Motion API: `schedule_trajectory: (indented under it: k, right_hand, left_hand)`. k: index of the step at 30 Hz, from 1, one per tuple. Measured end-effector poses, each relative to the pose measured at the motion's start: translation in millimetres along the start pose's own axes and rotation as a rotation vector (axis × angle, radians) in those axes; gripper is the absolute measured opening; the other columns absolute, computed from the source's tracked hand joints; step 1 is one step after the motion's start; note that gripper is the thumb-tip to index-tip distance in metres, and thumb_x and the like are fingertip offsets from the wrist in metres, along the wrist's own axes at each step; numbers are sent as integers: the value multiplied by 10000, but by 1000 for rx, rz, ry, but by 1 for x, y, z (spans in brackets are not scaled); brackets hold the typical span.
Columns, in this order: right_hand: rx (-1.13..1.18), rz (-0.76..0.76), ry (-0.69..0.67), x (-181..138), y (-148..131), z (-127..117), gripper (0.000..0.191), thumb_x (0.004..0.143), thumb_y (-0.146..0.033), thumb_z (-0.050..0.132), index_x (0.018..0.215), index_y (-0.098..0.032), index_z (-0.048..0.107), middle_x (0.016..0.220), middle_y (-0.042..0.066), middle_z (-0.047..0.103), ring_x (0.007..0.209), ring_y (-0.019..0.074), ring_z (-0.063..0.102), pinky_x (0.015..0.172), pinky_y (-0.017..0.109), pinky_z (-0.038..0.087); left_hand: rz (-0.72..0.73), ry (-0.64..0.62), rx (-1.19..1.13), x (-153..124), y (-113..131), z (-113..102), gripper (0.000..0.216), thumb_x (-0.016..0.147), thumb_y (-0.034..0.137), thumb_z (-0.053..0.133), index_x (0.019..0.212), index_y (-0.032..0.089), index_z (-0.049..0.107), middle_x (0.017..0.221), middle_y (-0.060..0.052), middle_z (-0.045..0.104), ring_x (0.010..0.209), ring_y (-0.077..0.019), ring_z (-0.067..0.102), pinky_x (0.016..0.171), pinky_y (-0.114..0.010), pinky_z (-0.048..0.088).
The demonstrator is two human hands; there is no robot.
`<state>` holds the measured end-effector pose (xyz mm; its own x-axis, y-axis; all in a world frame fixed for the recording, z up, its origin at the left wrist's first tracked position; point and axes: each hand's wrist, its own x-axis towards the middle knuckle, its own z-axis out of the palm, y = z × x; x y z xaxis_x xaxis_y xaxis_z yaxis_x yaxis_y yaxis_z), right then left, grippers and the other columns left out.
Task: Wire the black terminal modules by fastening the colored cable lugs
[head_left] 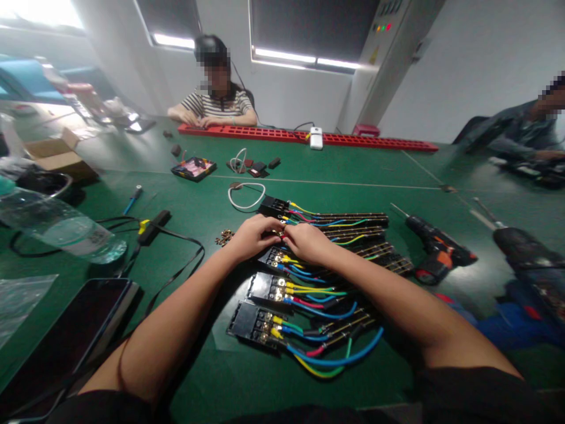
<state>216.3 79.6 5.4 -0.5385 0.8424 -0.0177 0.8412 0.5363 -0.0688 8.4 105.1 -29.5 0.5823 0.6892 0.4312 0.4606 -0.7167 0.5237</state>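
Hands: your left hand and right hand meet, grips curled shut, contents hidden, over a block on the desk. Block looks rigid and light; hold its casing, since wires flex.

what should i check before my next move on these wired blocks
1. Both hands on one block: left hand and right hand meet over the same block. Ok.
2. Grip at the fingertips: hidden between the hands. Cannot tell.
3. Brass parts close by: small pile just beside the left hand. Ok.
4. Drill away from the hands: lies apart, to the right. Ok.
5. Bottle upright: lying on its side. Not ok.
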Motion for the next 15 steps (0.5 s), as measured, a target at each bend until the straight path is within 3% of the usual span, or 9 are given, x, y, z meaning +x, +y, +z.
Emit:
schedule_trajectory:
  k: [4, 8, 15]
  right_hand:
    - [-23, 25, -2, 0, -3, -1, 309, 1041, -317, 405, 1114, -153, 657, 1059, 139, 751, 941, 252, 704, 775, 322, 475]
    - [-34, 46, -12, 0, -5, -2, 327, 1046, -322, 380, 1110, -164, 659, 1070, 138, 746, 984, 259, 700, 808, 332, 490]
    - [-88, 127, -49, 2, -12, -6, 351, 1030, -339, 387, 1121, -159, 674, 1028, 157, 757, 929, 289, 726, 788, 361, 523]
  left_hand:
    - [81, 48, 30, -1, -3, -8, 228, 934, 301, 629, 1120, 189, 699, 1072, -69, 754, 1000, -219, 676, 914, -366, 515]
    - [183, 12, 28, -2, -9, -13, 152, 947, 236, 596, 1012, 179, 721, 1024, -80, 755, 969, -197, 696, 889, -337, 549]
    - [252, 19, 100, -5, -26, -9, 152, 966, 238, 604, 950, 184, 746, 985, -70, 778, 1084, -215, 715, 962, -351, 575]
